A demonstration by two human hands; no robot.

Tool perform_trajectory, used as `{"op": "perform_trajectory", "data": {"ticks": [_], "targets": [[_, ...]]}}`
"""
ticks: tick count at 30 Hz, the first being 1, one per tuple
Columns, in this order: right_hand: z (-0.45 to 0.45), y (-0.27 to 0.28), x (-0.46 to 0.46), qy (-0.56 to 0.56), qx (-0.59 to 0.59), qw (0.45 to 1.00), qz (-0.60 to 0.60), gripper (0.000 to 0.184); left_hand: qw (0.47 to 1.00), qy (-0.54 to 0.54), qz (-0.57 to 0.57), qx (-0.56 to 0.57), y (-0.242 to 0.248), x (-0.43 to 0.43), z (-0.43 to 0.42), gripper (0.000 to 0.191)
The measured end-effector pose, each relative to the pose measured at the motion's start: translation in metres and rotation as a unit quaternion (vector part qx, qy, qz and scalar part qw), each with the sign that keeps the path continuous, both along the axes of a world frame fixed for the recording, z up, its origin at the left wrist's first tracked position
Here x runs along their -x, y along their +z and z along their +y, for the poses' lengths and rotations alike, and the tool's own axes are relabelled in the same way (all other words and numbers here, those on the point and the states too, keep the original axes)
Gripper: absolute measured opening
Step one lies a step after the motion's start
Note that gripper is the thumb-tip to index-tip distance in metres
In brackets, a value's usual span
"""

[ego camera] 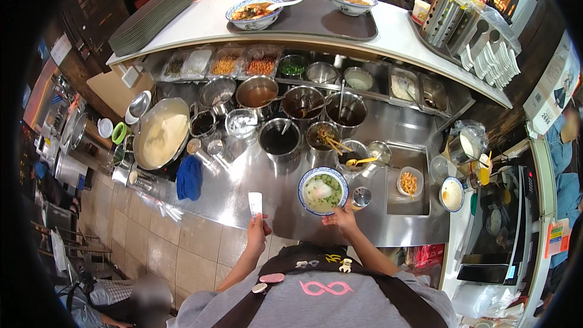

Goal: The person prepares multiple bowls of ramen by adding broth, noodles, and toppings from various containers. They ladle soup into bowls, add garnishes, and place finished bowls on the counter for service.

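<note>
My left hand (pixel 258 228) pinches a small white paper slip (pixel 255 204) that bears printing, held over the front edge of the steel counter (pixel 282 202). At the near rim of a blue-and-white soup bowl (pixel 323 191) is my right hand (pixel 342 222), its fingers partly beneath the bowl. Pale broth with chopped greens and a whitish lump fills that bowl. Whether its base rests on the counter or is lifted cannot be told. A shaker with a metal lid (pixel 361 197) stands just right of the bowl.
Steel pots of dark sauce (pixel 278 137) stand behind the bowl. A wide pan of pale liquid (pixel 161 134) and a blue cloth (pixel 189 177) are at left. On the raised shelf, a dark tray (pixel 309 23) carries three filled bowls. A microwave oven (pixel 496 218) stands at right.
</note>
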State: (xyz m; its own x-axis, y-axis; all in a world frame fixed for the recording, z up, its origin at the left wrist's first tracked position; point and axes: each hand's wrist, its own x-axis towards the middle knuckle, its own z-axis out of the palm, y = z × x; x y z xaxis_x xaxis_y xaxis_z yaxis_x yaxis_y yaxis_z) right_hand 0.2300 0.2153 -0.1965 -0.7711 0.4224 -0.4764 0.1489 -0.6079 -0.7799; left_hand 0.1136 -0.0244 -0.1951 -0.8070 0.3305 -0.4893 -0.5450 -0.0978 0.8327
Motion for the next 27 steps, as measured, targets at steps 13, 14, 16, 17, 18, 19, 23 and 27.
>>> {"op": "perform_trajectory", "data": {"ticks": [13, 14, 16, 17, 18, 19, 23, 27], "targets": [[0.077, 0.257, 0.043, 0.116, -0.062, 0.991, 0.019, 0.034, 0.996, 0.07, 0.024, -0.052, 0.027, 0.04, 0.027, 0.026], [0.085, 0.273, 0.048, 0.119, -0.073, 0.99, 0.028, 0.034, 0.996, 0.072, 0.022, -0.05, 0.03, 0.04, 0.03, 0.026], [0.1, 0.303, 0.059, 0.118, -0.096, 0.988, 0.039, 0.033, 0.995, 0.08, 0.02, -0.061, 0.038, 0.04, 0.035, 0.026], [0.107, 0.316, 0.066, 0.114, -0.107, 0.987, 0.04, 0.033, 0.995, 0.082, 0.011, -0.047, 0.042, 0.04, 0.037, 0.026], [0.116, 0.329, 0.071, 0.123, -0.119, 0.984, 0.042, 0.033, 0.995, 0.084, 0.013, -0.05, 0.046, 0.04, 0.04, 0.026], [0.123, 0.34, 0.078, 0.13, -0.131, 0.981, 0.06, 0.031, 0.994, 0.084, 0.015, -0.062, 0.05, 0.04, 0.043, 0.025], [0.156, 0.37, 0.105, 0.147, -0.158, 0.973, 0.079, 0.024, 0.995, 0.09, 0.019, -0.045, 0.062, 0.04, 0.047, 0.025], [0.188, 0.376, 0.14, 0.116, -0.139, 0.98, 0.086, 0.027, 0.993, 0.091, 0.063, -0.036, 0.066, 0.037, 0.048, 0.024]]}}
